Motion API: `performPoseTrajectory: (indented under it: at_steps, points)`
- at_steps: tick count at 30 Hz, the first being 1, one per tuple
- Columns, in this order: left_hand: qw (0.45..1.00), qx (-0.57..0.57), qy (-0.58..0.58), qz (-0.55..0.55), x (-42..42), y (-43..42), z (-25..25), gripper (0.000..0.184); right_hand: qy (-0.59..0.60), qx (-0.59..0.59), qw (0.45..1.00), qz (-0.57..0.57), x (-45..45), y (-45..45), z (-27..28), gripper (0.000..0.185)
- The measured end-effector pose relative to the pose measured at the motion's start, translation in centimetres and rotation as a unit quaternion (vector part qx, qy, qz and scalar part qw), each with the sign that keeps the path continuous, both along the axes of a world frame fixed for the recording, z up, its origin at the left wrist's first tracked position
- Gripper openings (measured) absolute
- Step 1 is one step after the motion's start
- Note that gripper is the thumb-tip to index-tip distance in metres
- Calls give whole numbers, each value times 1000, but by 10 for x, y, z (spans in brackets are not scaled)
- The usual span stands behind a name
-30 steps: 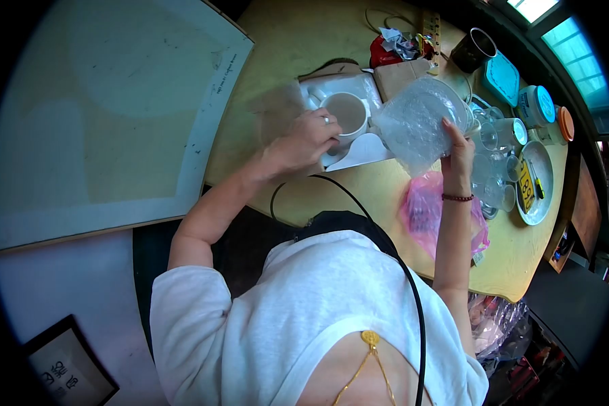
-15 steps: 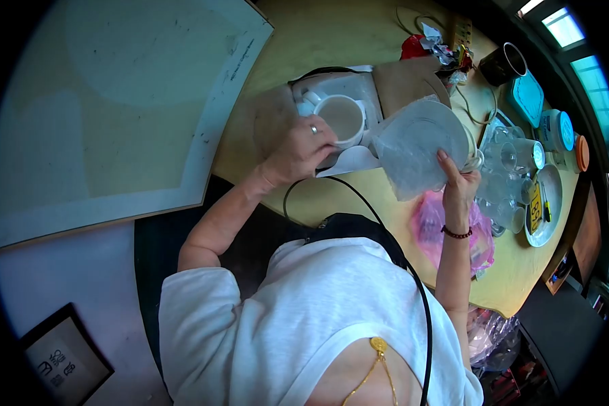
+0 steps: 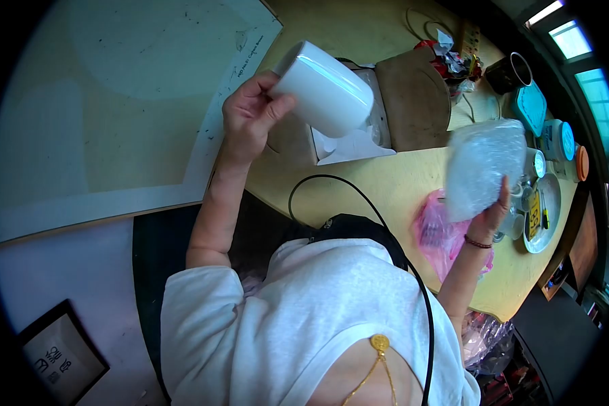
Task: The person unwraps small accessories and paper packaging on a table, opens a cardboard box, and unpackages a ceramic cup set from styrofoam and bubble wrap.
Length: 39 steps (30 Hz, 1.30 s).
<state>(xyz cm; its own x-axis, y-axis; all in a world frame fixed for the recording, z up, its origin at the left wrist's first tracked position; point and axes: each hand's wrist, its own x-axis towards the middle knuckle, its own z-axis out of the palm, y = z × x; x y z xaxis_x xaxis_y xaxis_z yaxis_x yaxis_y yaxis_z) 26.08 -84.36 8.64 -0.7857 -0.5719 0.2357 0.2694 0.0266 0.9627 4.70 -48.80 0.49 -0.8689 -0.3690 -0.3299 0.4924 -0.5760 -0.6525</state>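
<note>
My left hand point(image 3: 254, 115) grips a white mug point(image 3: 325, 89) near its rim, with the mug tilted on its side above an open box point(image 3: 355, 147). The box has a white inner lining and a brown cardboard flap point(image 3: 413, 100) folded out to its right. In my right hand point(image 3: 492, 213) is a clear plastic-wrapped item point(image 3: 486, 166), raised over the right part of the table. What the wrapping encloses cannot be made out clearly. A pink plastic bag point(image 3: 436, 230) lies just left of my right forearm.
A large pale board point(image 3: 115, 122) covers the left side. To the right stand a dark cup point(image 3: 509, 73), a blue container point(image 3: 529, 108), lidded jars point(image 3: 558, 139), glasses and a tray point(image 3: 553, 196). Crumpled wrappers point(image 3: 457, 64) lie at the back.
The white mug has come up out of the box in my left hand and been tipped sideways. My right hand has moved right with the plastic-wrapped item, now turned.
</note>
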Motion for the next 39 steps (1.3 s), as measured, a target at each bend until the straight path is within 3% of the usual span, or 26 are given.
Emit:
performPoseTrajectory:
  at_steps: [2,4,5,8,11,14,17,18,20,23,26,27,28,29,30,31,32,33,34,35,36,37,38,39]
  points:
    - [997,-62,2,-49,0,18,12,13,6,-21,1000,-3,-13,16,7,40]
    - [981,-141,21,-128,-7,49,14,13,57,126,985,-107,-35,26,7,39]
    - [973,-160,38,-162,-15,70,13,15,59,127,984,-109,-49,33,-1,39]
    - [921,-287,70,-252,-35,127,-17,15,141,308,935,-106,-74,34,-36,37]
    - [870,-379,15,-316,-50,172,-65,16,103,340,934,-32,-85,21,-65,39]
    - [837,-429,-26,-338,-59,194,-114,14,2,311,948,59,-109,20,-126,35]
    - [812,-496,-26,-306,-60,202,-158,11,-62,247,958,130,-100,8,-131,31]
    - [813,-497,-26,-304,-59,202,-167,11,-80,231,957,154,-104,8,-143,30]
    - [751,-591,-5,-294,-56,200,-176,7,-97,231,953,170,-106,12,-157,31]
    - [742,-601,-18,-295,-49,198,-173,4,-121,238,947,180,-108,20,-178,34]
    - [770,-572,-49,-278,-43,198,-182,2,-44,420,899,119,-113,30,-191,44]
    - [770,-572,-49,-277,-43,195,-178,2,-43,419,899,119,-112,28,-182,44]
    - [774,-558,-51,-296,-43,191,-167,10,-8,493,857,147,-109,24,-158,44]
    - [777,-542,-53,-315,-42,187,-156,18,26,564,807,173,-104,21,-132,44]
    - [778,-542,-53,-313,-40,180,-146,18,107,664,716,188,-98,15,-106,41]
    - [816,-535,-22,-218,-37,170,-134,29,109,664,715,189,-99,17,-108,41]
    - [844,-522,9,-121,-33,159,-123,41,265,634,722,79,-103,19,-110,34]
    - [838,-542,-56,-27,-27,144,-99,50,412,580,702,-33,-105,21,-111,27]
    - [821,-554,-121,67,-23,130,-83,61,413,580,701,-33,-92,8,-88,27]
    - [836,-485,-213,144,-25,121,-85,65,443,490,750,-19,-62,-21,-38,21]
    - [827,-465,-272,162,-23,109,-87,66,467,396,791,-5,-31,-48,2,16]
    - [828,-462,-273,161,-14,104,-96,66,492,362,791,38,-7,-67,23,20]
    - [861,-429,-254,102,-4,99,-111,64,568,361,735,78,9,-84,35,22]
    - [889,-393,-234,42,2,95,-120,62,593,340,720,120,27,-101,47,22]
